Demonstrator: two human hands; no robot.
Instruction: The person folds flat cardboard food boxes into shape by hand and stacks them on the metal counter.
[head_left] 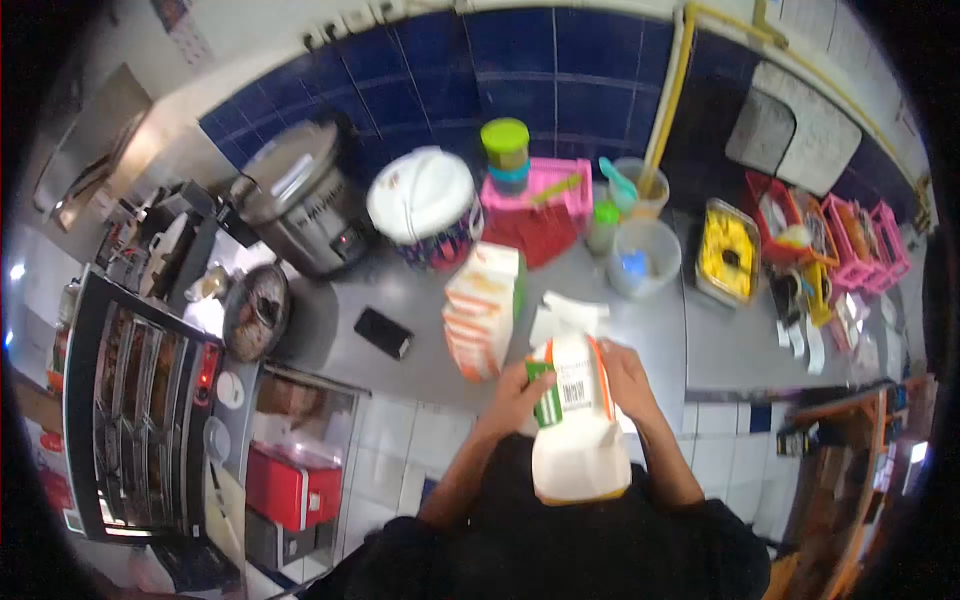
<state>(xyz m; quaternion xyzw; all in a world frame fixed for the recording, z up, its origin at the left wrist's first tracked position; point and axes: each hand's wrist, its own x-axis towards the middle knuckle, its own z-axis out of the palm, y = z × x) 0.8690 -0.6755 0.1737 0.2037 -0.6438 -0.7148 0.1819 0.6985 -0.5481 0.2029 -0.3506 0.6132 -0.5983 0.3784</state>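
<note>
Between my two hands is a white cardboard takeaway box (580, 455) with orange edges, a green panel and a printed code. Its lid flap hangs open toward my body. My left hand (517, 398) grips the green side, fingers wrapped round the edge. On the opposite side, my right hand (628, 378) holds the orange-edged wall, its fingers partly hidden behind the box. Just left of it, a stack of nested matching boxes (483, 312) stands on the grey counter (400, 290). White paper pieces (570, 312) lie right beyond the box I hold.
A black phone (383, 332) lies left of the stack. Behind stand a large steel cooker (310, 205), a white-lidded pot (424, 195), a pink basket (550, 178) and clear tubs (643, 260). Rightward are a tray of yellow food (728, 250) and pink baskets (865, 250).
</note>
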